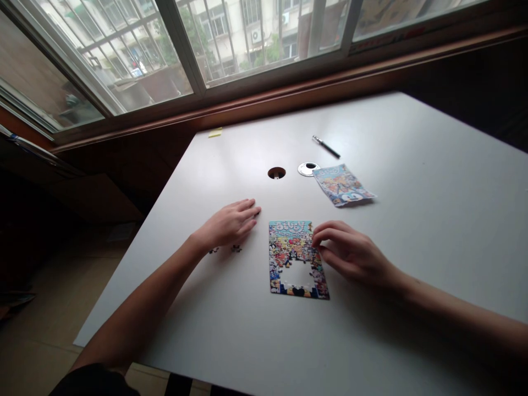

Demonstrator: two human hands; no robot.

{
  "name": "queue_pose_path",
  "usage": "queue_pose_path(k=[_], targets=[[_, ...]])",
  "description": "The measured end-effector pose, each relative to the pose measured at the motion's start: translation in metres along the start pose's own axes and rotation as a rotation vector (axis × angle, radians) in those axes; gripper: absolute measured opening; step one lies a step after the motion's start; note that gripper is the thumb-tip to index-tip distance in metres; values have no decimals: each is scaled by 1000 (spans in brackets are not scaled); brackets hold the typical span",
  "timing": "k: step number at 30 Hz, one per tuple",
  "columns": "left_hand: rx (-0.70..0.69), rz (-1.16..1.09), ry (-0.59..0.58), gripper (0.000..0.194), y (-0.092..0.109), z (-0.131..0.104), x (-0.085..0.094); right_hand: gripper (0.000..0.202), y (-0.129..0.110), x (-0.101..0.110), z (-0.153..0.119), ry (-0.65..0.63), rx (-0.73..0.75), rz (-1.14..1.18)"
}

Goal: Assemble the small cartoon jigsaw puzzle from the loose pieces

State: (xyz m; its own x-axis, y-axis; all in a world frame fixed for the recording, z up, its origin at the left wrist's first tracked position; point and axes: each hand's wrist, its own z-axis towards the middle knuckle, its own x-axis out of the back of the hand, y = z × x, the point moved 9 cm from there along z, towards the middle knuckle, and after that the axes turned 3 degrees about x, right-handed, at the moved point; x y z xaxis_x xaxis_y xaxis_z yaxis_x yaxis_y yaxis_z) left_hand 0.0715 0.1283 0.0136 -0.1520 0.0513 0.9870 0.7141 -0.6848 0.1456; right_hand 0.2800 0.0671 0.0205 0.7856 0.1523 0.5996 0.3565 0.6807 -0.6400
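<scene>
A small jigsaw puzzle (284, 242) lies flat on the white table, its border and upper part filled in and a white gap in its lower middle. My right hand (350, 250) rests at the puzzle's right edge, thumb and fingers bent towards each other; whether anything is between them is too small to tell. To the left of the puzzle, my left hand (233, 223) lies palm down on the table with its fingers stretched out. Under its fingertips shows a bit of something dark. A loose puzzle piece (236, 248) lies just below that hand, with another piece (213, 251) beside the wrist.
A creased picture sheet (344, 184) lies beyond the puzzle, touching a round metal cover (307, 169). Near them are a round hole (276, 173) in the white table (412, 220) and a dark pen (326, 147). A yellow sticky note (215, 132) marks the far left edge, below the window.
</scene>
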Motion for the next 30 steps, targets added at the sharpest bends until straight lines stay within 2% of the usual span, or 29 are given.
queue_pose_path(k=[2, 4, 7, 10, 12, 16, 21, 25, 28, 30], targets=[[8, -13, 2, 40, 11, -26, 4, 16, 0, 0, 0, -4, 1, -1], [54, -76, 4, 38, 11, -51, 10, 16, 0, -1, 0, -6, 1, 0], [158, -206, 97, 38, -11, -78, 25, 15, 1, -2, 0, -19, 0, 8], [180, -232, 177, 20, -27, -90, 32, 14, 2, -3, 0, -21, 0, 4], [173, -215, 208, 18, -28, -92, 31, 14, 2, -3, 0, -16, 0, -1], [174, -170, 232, 15, -17, -91, 25, 14, 2, -3, 1, -18, 5, -5], [195, -228, 165, 8, -14, -90, 20, 15, 1, -4, 1, -20, 20, -5], [225, -312, 125, 5, -16, -90, 25, 17, 0, -4, 1, -6, 32, -9], [219, -453, 102, 4, -3, -81, 30, 18, -3, -3, 2, -2, 41, 2], [208, -561, 153, 6, 15, -68, 33, 17, -7, -4, 3, -5, 59, 4]])
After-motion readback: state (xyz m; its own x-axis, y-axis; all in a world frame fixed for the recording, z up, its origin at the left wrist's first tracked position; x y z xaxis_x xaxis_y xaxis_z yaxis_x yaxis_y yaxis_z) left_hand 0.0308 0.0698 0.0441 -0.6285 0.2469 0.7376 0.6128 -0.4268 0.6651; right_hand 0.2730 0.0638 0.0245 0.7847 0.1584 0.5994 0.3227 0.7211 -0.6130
